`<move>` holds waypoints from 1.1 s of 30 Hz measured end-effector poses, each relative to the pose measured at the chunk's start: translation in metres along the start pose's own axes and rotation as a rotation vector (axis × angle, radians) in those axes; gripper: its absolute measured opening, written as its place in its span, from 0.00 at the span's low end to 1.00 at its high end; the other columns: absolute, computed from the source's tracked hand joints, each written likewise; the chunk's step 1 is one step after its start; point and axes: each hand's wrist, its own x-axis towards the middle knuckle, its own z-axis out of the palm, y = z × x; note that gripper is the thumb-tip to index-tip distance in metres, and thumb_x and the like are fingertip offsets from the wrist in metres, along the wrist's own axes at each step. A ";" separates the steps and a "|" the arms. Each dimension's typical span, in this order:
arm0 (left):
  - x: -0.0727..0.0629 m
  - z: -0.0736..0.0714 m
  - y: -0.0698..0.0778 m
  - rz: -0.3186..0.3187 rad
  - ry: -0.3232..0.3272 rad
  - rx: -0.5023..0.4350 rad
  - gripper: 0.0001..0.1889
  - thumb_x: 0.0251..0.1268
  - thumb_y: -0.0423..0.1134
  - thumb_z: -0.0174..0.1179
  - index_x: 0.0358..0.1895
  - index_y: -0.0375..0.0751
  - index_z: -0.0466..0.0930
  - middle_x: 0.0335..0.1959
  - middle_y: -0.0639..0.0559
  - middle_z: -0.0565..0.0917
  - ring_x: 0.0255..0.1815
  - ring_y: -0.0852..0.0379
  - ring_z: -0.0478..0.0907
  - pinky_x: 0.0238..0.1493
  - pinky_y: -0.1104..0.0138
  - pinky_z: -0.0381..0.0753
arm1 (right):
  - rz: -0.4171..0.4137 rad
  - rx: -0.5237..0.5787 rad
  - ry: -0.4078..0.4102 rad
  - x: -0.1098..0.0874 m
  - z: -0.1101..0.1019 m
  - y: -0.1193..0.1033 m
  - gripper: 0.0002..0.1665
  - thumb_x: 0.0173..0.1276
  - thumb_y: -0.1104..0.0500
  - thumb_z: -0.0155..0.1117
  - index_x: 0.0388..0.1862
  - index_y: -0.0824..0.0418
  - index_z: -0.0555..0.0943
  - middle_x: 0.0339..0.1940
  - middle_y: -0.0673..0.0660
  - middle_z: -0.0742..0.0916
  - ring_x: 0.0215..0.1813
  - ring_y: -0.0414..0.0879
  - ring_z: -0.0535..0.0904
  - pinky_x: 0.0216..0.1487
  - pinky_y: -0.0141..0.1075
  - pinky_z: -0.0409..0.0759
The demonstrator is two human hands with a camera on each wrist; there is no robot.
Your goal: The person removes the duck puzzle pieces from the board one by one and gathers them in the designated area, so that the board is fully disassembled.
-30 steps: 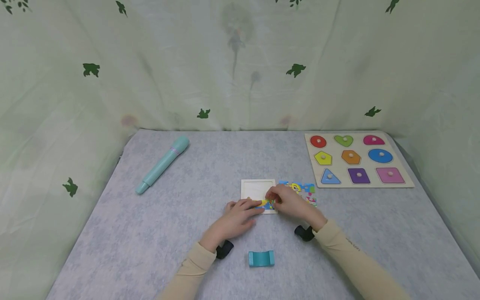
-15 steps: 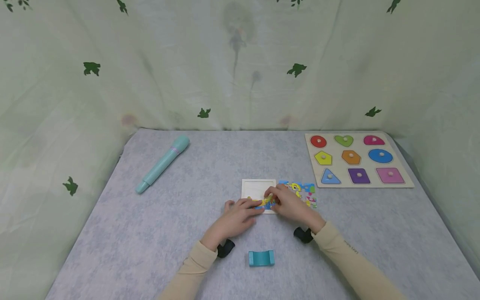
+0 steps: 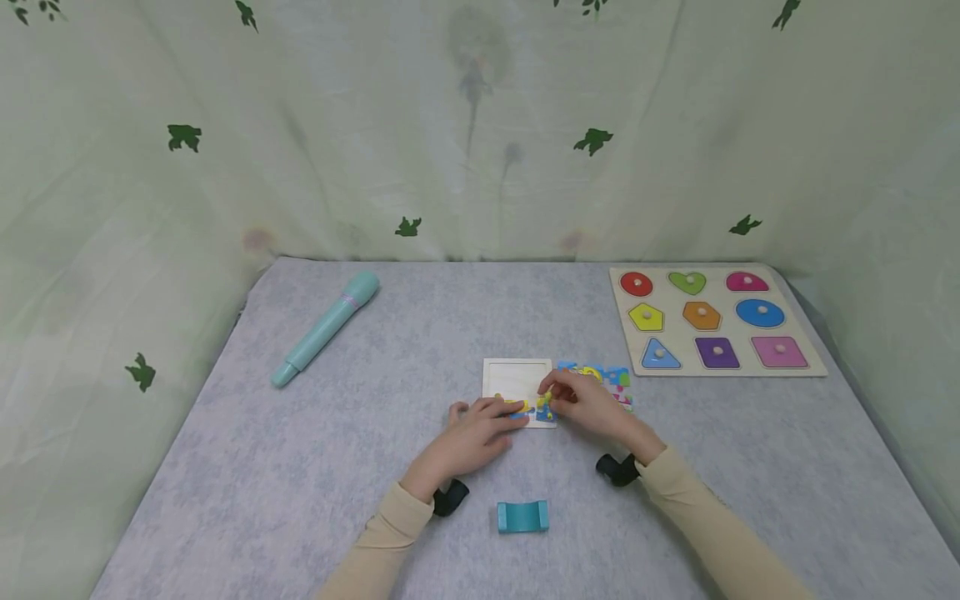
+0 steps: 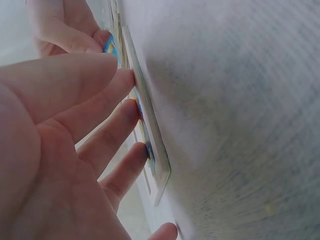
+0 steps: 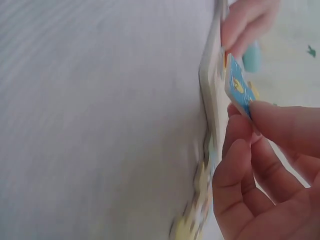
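Observation:
My right hand pinches a blue and yellow jigsaw piece between thumb and fingers, tilted above the right front corner of a small white puzzle tray. Fingers of my left hand are stretched out and rest on the pieces along the tray's near side; the left wrist view shows fingertips at the tray's rim. Bare white board shows in the far part of the tray. Right of it, partly behind my right hand, lies a colourful group of jigsaw pieces.
A wooden shape board with knobbed pieces lies at the back right. At the back left is a mint-green microphone-shaped toy. A small teal curved block sits between my forearms, near the front.
My right hand has drawn slightly to the right with the jigsaw piece, showing more of the tray's near right corner. My left hand stays in place.

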 end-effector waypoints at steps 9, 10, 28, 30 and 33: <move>-0.001 0.000 0.000 -0.009 -0.004 -0.017 0.20 0.72 0.41 0.53 0.65 0.48 0.74 0.70 0.55 0.67 0.71 0.46 0.58 0.56 0.40 0.53 | 0.094 0.054 0.016 -0.025 -0.025 0.022 0.07 0.66 0.69 0.61 0.41 0.62 0.81 0.31 0.50 0.79 0.33 0.45 0.72 0.33 0.33 0.72; -0.001 0.000 0.000 -0.007 -0.004 -0.020 0.20 0.72 0.41 0.53 0.65 0.48 0.74 0.70 0.55 0.67 0.71 0.45 0.58 0.56 0.39 0.53 | 0.106 0.048 0.022 -0.028 -0.027 0.024 0.07 0.66 0.69 0.61 0.41 0.62 0.81 0.30 0.50 0.79 0.33 0.45 0.72 0.32 0.33 0.72; -0.001 0.002 -0.003 0.002 0.003 -0.026 0.20 0.72 0.41 0.53 0.65 0.49 0.74 0.70 0.55 0.66 0.70 0.45 0.57 0.56 0.39 0.53 | 0.265 -0.003 0.044 -0.068 -0.050 0.037 0.07 0.64 0.69 0.63 0.41 0.64 0.80 0.29 0.51 0.77 0.34 0.47 0.71 0.31 0.32 0.73; -0.001 0.002 -0.003 0.004 0.004 -0.027 0.20 0.72 0.41 0.53 0.65 0.49 0.74 0.70 0.55 0.66 0.70 0.45 0.57 0.56 0.39 0.53 | 0.283 -0.018 0.042 -0.070 -0.050 0.036 0.07 0.64 0.69 0.64 0.41 0.64 0.80 0.29 0.51 0.77 0.34 0.46 0.71 0.31 0.32 0.72; -0.001 0.002 -0.004 0.006 0.002 -0.030 0.20 0.72 0.41 0.53 0.65 0.49 0.74 0.70 0.55 0.66 0.70 0.45 0.57 0.56 0.39 0.53 | 0.293 -0.036 0.045 -0.072 -0.050 0.037 0.07 0.63 0.69 0.64 0.41 0.64 0.80 0.28 0.51 0.76 0.33 0.46 0.71 0.31 0.32 0.72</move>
